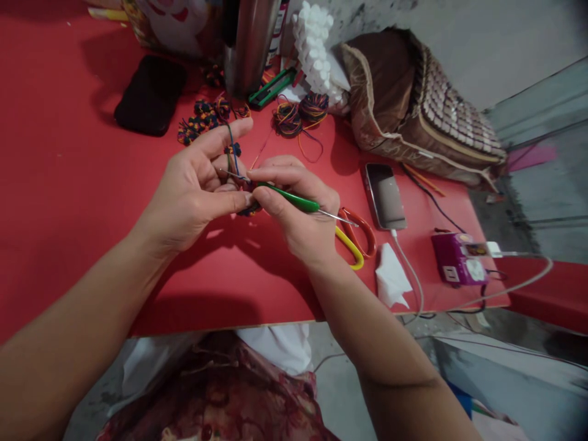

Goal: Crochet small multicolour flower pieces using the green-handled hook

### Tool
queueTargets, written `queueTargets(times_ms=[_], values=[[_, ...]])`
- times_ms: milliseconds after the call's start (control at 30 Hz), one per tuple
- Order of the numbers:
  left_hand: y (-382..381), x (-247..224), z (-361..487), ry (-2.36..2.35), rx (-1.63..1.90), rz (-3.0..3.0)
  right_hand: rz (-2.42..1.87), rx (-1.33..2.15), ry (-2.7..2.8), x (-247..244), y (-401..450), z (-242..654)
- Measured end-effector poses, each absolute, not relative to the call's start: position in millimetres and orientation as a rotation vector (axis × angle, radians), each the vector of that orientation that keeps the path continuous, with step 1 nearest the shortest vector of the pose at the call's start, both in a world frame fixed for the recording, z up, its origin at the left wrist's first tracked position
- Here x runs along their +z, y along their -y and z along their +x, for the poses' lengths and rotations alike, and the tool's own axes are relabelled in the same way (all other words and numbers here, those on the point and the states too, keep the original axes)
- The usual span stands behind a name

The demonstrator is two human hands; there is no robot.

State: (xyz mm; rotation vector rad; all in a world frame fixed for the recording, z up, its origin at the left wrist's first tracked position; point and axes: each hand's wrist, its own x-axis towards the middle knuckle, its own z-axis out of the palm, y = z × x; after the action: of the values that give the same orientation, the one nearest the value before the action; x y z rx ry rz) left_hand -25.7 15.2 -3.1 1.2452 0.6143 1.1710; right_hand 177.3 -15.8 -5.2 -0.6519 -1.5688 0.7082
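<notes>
My right hand (pixel 298 205) is closed around a crochet hook with a green handle (pixel 296 199); its thin metal tip reaches left to the yarn. My left hand (pixel 197 184) pinches a small dark multicoloured crocheted piece (pixel 249 210) between thumb and fingers, mostly hidden under the fingertips. Dark blue-green yarn (pixel 233 144) runs over my raised left index finger down to the hook. Behind the hands lie small balls of multicoloured yarn (pixel 288 117) and a cluster of dark, orange and red crocheted pieces (pixel 199 122).
On the red table (pixel 59 184) are a black phone (pixel 151 95), a metal flask (pixel 250 49), a green cutter (pixel 272 89), scissors (pixel 362 233), a charging phone (pixel 384 196), white paper (pixel 392 277), a purple power box (pixel 457 257) and a brown cushion (pixel 413 104).
</notes>
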Motion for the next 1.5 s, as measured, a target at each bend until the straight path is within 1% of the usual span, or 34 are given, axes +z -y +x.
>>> queueTargets(times_ms=[133, 400, 500, 600, 667, 767, 833, 933, 1033, 1167, 1267, 1367, 1500], values=[[-16, -1, -22, -0.528, 1.162, 1.200, -0.650, 0.792, 1.509, -13, 13, 179], [-19, 18, -30, -0.398, 0.934, 0.937, -0.534, 1.411, 1.193, -2, 12, 185], [-20, 23, -35, -0.350, 0.890, 0.834, -0.458, 1.563, 1.173, -1, 9, 187], [-17, 29, -35, -0.337, 0.915, 0.982, -0.461, 1.634, 1.040, -1, 7, 189], [-11, 34, -31, -0.362, 0.964, 1.201, -0.435, 1.607, 0.947, -1, 7, 191], [-3, 36, -23, -0.629, 1.064, 1.547, -0.431, 1.557, 0.901, -2, 7, 190], [0, 33, -19, -0.673, 1.115, 1.623, -0.445, 1.558, 0.906, -2, 8, 187], [0, 22, -16, -0.635, 1.189, 1.378, -0.540, 1.516, 0.912, 4, 15, 182], [0, 14, -16, -0.594, 1.129, 1.115, -0.722, 1.427, 0.929, 11, 21, 178], [2, 8, -12, -0.571, 1.134, 1.068, -0.870, 1.281, 1.012, 9, 19, 179], [2, 2, -5, -0.558, 1.203, 1.058, -1.026, 1.072, 1.140, 0, 15, 178], [3, -3, -1, -0.580, 1.234, 1.036, -1.171, 0.981, 1.229, -8, 15, 176], [5, -6, 1, -0.601, 1.233, 1.030, -1.038, 0.994, 1.216, -11, 19, 172]])
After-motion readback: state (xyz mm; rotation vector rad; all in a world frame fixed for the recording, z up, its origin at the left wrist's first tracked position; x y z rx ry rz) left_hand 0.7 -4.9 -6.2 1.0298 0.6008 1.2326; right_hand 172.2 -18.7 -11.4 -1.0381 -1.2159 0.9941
